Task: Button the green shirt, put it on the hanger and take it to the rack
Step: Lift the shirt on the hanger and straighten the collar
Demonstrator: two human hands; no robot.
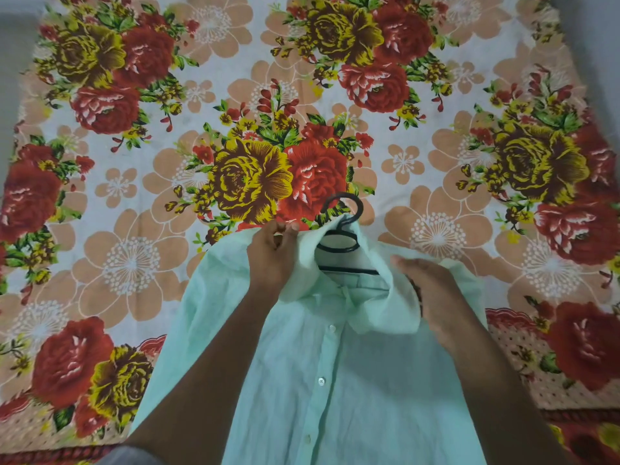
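The pale green shirt (322,380) lies front-up on the bed, its placket buttoned below the collar. A black hanger (344,236) sits inside the open neck, its hook poking out past the collar. My left hand (273,256) pinches the left side of the collar and lifts it. My right hand (432,293) lies on the right shoulder of the shirt with its fingers fairly straight against the cloth; its fingertips are partly hidden by the fabric.
A floral bedsheet (134,196) with red and yellow roses covers the bed all around the shirt. The sheet's patterned border (523,414) runs along the near edge. Grey floor shows at the far left and right corners.
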